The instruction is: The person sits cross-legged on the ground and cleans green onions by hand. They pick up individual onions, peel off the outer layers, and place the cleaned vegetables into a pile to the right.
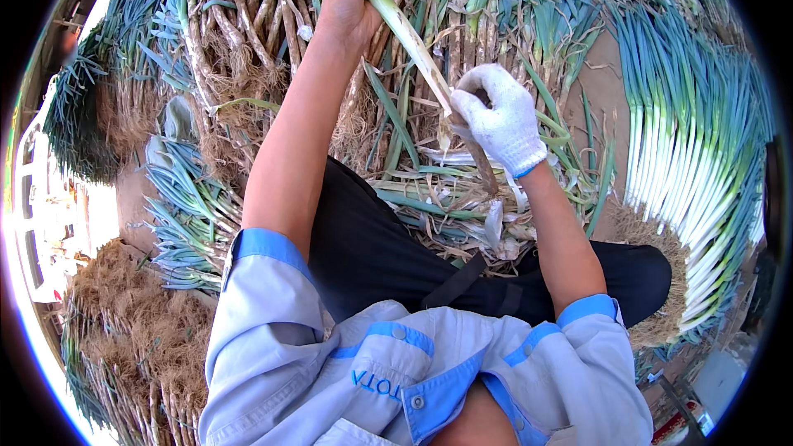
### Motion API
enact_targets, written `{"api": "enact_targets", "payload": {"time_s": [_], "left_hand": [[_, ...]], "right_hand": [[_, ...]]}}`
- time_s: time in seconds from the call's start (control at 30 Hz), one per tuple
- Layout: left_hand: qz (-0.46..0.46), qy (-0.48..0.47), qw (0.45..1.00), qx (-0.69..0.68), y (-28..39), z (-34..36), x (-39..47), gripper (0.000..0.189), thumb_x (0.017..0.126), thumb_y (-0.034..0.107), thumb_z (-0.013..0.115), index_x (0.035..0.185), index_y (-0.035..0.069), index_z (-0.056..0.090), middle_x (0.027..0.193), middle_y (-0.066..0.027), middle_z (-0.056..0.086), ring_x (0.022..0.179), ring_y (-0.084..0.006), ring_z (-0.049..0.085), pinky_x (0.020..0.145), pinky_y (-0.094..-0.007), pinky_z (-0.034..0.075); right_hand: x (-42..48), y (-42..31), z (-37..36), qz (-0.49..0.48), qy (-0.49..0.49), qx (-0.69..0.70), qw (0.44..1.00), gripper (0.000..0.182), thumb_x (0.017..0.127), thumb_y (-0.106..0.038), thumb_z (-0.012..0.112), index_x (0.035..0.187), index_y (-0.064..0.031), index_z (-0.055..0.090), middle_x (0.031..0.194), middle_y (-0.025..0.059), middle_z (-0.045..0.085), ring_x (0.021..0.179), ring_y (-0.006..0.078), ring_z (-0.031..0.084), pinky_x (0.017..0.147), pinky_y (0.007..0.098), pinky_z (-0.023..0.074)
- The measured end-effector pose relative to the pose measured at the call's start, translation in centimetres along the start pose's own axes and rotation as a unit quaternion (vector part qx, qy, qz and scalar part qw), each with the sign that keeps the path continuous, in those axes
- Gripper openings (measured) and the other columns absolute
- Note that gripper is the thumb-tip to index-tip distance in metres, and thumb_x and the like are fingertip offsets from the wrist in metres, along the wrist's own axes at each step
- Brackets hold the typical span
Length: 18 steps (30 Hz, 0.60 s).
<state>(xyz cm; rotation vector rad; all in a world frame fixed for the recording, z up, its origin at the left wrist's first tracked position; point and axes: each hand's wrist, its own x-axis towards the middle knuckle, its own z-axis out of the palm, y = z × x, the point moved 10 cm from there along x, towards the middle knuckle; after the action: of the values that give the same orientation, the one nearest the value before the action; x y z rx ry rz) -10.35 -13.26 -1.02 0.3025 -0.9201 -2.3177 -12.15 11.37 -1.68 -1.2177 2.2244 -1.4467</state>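
My bare left hand (356, 3) is closed around the upper green part of a long green onion (409, 34), whose pale stalk slants down to the right. My right hand (499, 118), in a white knit glove, pinches the stalk's lower part between thumb and fingers. Below the glove a strip of brown outer skin (480, 164) hangs down. Peeled skins and leaf scraps (458, 210) are heaped under the hands, in front of my crossed legs.
Unpeeled green onions with soil and roots (241, 31) lie ahead. Peeled onions with white stalks (663, 155) are fanned out at the right. More bundles lie at the left (192, 210), and rooty ones (142, 328) at the lower left.
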Motion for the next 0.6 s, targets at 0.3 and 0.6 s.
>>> {"api": "enact_targets", "payload": {"time_s": [0.3, 0.6], "left_hand": [[-0.028, -0.006, 1.000, 0.001, -0.9, 0.4, 0.1, 0.015, 0.097, 0.015, 0.062, 0.089, 0.002, 0.058, 0.069, -0.0046, 0.056, 0.059, -0.0157, 0.054, 0.060, -0.0306, 0.052], [-0.011, -0.027, 1.000, -0.005, 0.0, 0.8, 0.2, 0.012, 0.097, 0.011, 0.060, 0.092, 0.001, 0.057, 0.071, -0.0055, 0.055, 0.059, -0.0153, 0.051, 0.058, -0.0309, 0.050]], "right_hand": [[1.6, -2.5, 2.7, -0.021, -0.011, -0.020, 1.000, 0.037, 0.088, -0.029, 0.071, 0.114, -0.0037, 0.068, 0.096, 0.0161, 0.071, 0.082, 0.0262, 0.069, 0.071, 0.0357, 0.0539], [0.1, 1.5, 3.4, 0.101, -0.100, 0.334, 0.932, 0.042, 0.089, -0.013, 0.064, 0.129, -0.0001, 0.060, 0.116, 0.0114, 0.067, 0.096, 0.0142, 0.064, 0.080, 0.0293, 0.0530]]}}
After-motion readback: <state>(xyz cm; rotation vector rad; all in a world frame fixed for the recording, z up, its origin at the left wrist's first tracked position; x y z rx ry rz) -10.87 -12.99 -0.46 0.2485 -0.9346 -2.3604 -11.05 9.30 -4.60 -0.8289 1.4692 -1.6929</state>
